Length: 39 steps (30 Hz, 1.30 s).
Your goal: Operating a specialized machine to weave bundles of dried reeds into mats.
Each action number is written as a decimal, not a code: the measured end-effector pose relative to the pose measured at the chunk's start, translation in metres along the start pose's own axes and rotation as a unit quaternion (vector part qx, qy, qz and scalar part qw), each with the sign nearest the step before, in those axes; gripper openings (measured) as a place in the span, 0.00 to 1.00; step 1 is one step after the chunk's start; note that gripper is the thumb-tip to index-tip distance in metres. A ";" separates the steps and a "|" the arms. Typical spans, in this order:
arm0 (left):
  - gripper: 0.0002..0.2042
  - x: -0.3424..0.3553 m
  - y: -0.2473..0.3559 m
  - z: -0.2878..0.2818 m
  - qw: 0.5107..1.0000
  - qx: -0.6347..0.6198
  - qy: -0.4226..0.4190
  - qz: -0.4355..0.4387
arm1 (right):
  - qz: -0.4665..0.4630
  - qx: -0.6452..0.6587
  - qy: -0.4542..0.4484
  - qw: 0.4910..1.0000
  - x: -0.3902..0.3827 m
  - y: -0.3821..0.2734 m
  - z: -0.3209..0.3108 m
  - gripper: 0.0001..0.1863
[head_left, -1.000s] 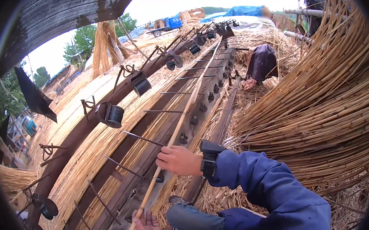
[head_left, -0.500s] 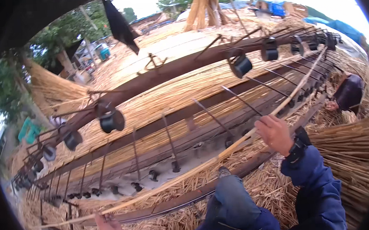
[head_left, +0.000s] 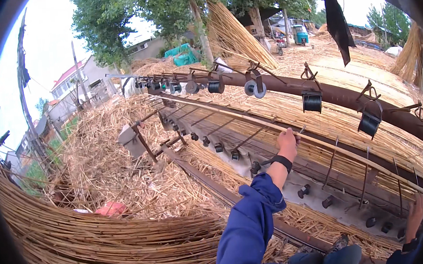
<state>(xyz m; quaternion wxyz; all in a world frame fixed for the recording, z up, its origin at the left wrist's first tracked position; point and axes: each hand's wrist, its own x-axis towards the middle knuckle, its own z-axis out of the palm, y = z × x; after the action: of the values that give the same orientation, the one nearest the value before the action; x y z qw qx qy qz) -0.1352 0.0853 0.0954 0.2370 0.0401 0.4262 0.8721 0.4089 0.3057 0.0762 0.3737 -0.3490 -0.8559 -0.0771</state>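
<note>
My left hand (head_left: 287, 144), at the end of a blue sleeve with a black wristband, is closed round a long pale reed stalk (head_left: 343, 153). The stalk lies lengthwise across a row of thin metal rods (head_left: 251, 138) on a long rusty frame. At the far right, my right hand (head_left: 414, 216) is just under the near part of the stalk, fingers upright and looking loose; whether they touch it I cannot tell. Above the rods, a thick brown pipe (head_left: 286, 83) carries several hanging spools of black wire (head_left: 312, 100). Smaller black spools (head_left: 235, 155) line the frame's lower side.
A big bundle of reeds (head_left: 116, 246) fills the lower left. Straw litter (head_left: 105, 149) covers the ground behind it. Laid reeds (head_left: 365, 92) spread beyond the pipe, and a metal rail (head_left: 210, 186) runs along the near side. My knee (head_left: 343, 257) is at the bottom edge.
My view has swung left, toward the frame's left end. My left hand now grips the stalk over the rods; earlier it was at the stalk's low left end. My right hand has come off its grip.
</note>
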 end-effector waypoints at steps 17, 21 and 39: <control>0.11 -0.191 -0.061 -0.046 0.927 0.234 -0.214 0.199 | -0.143 0.127 -0.175 0.966 -0.137 -0.149 -0.011 0.17; 0.07 -0.296 -0.123 -0.099 0.890 0.301 -0.340 -0.043 | -0.050 0.214 -0.240 0.946 -0.148 -0.157 -0.002 0.20; 0.07 -0.353 -0.154 -0.121 0.875 0.318 -0.356 -0.082 | -0.065 0.238 -0.284 0.927 -0.184 -0.110 0.112 0.18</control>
<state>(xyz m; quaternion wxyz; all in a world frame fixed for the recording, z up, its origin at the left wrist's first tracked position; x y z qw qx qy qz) 0.2025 -0.0797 -0.0517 0.4179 0.3855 0.5693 0.5939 0.3588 0.1683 -0.1164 0.1815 -0.2008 -0.9403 0.2066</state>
